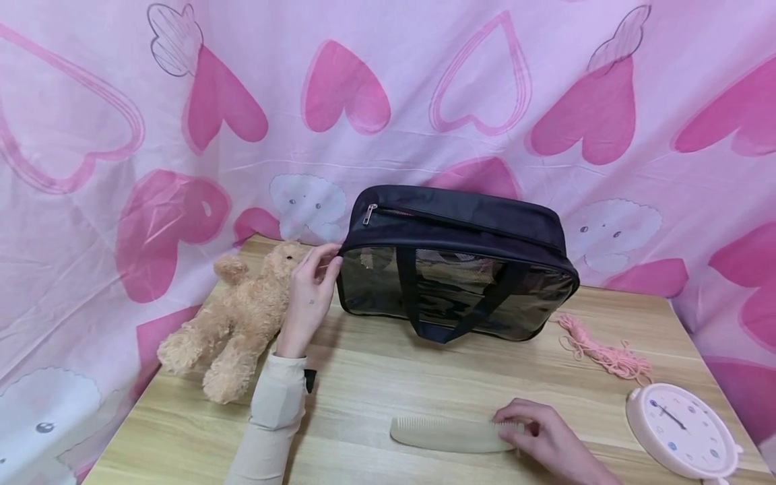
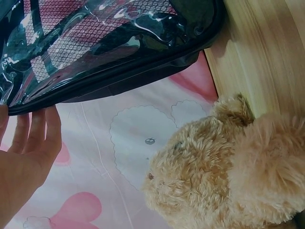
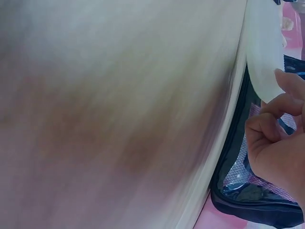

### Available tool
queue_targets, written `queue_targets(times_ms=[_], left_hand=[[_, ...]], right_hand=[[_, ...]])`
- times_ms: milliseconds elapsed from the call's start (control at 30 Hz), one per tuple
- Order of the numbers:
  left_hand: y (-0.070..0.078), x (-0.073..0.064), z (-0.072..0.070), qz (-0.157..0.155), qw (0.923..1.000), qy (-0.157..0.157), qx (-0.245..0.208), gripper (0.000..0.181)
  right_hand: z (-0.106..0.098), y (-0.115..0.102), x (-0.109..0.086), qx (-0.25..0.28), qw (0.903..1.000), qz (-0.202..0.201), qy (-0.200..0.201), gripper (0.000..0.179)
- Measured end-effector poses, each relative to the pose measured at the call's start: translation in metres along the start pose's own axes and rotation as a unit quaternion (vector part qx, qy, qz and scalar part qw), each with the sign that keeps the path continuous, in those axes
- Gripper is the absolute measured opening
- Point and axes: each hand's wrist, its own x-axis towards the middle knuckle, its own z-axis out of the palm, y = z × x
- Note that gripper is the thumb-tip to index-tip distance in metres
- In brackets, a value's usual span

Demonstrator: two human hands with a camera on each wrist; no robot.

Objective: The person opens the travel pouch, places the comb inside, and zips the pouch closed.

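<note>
A black toiletry bag [image 1: 473, 232] with clear plastic sides and a hanging strap stands upright at the back of the wooden table. My left hand [image 1: 307, 296] pinches its left top edge; in the left wrist view the fingers [image 2: 37, 129] lie behind the black piping. At the front of the table, my right hand [image 1: 548, 438] holds the right end of a pale comb [image 1: 448, 434] between thumb and fingers, its teeth facing the bag. The right wrist view also shows the comb [image 3: 267, 47] at the fingertips. The bag's top zipper [image 1: 370, 214] has its pull at the left end.
A tan teddy bear [image 1: 251, 310] lies left of the bag, beside my left forearm. On the right are a bundle of pink cord [image 1: 603, 350] and a pink-rimmed clock [image 1: 685, 431]. A pink heart-print curtain [image 1: 388, 81] hangs behind the table [image 1: 358, 377].
</note>
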Motion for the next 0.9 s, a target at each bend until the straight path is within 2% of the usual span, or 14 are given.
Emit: queue_targets(times_ms=[133, 467, 700, 833, 900], left_hand=[[-0.001, 0.000, 0.000, -0.001, 1.0000, -0.001, -0.002, 0.017], [0.000, 0.000, 0.000, 0.013, 0.9999, 0.001, -0.005, 0.017], [-0.001, 0.000, 0.000, 0.007, 1.0000, 0.001, -0.003, 0.017], [-0.001, 0.000, -0.001, 0.003, 1.0000, 0.001, -0.005, 0.017], [-0.001, 0.000, 0.000, 0.003, 1.0000, 0.000, -0.007, 0.017]], right_hand=[[-0.001, -0.003, 0.001, -0.014, 0.9994, -0.026, 0.019, 0.028], [-0.011, -0.021, 0.012, -0.037, 0.9977, -0.039, 0.041, 0.030], [-0.029, -0.033, 0.019, -0.054, 0.9955, -0.022, 0.075, 0.031], [-0.043, -0.038, 0.025, -0.051, 0.9916, -0.047, 0.109, 0.036], [-0.050, -0.043, 0.027, -0.056, 0.9894, -0.046, 0.126, 0.036]])
